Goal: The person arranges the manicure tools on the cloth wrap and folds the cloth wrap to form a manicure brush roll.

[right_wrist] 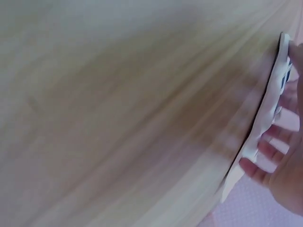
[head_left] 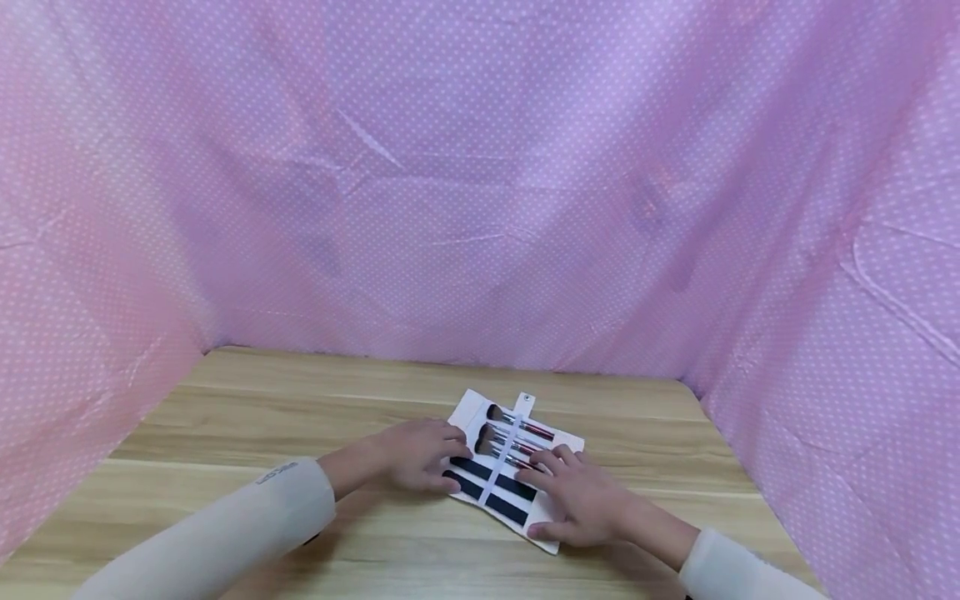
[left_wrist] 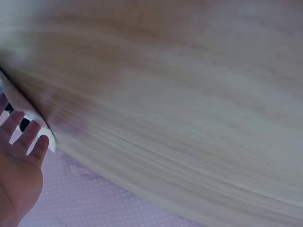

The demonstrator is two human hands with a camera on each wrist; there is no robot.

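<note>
A white brush case (head_left: 471,408) lies unfolded on the wooden table, turned at an angle. Several makeup brushes (head_left: 495,437) with dark bristles and reddish handles sit under its pale crosswise band (head_left: 511,435). Two flat black strips (head_left: 507,508) run below them under the same band. My left hand (head_left: 423,454) rests at the case's left edge, fingertips on it near the black strips. Across the right end my right hand (head_left: 581,500) lies with spread fingers, covering some handle ends. Both wrist views show the left fingers (left_wrist: 29,137) and right fingers (right_wrist: 272,153) at the case's edge, loosely extended.
The wooden table (head_left: 300,400) extends around the case on every side. Pink dotted cloth (head_left: 480,208) hangs behind the table and along both sides. A tab with a metal snap (head_left: 526,402) sticks out from the case's far edge.
</note>
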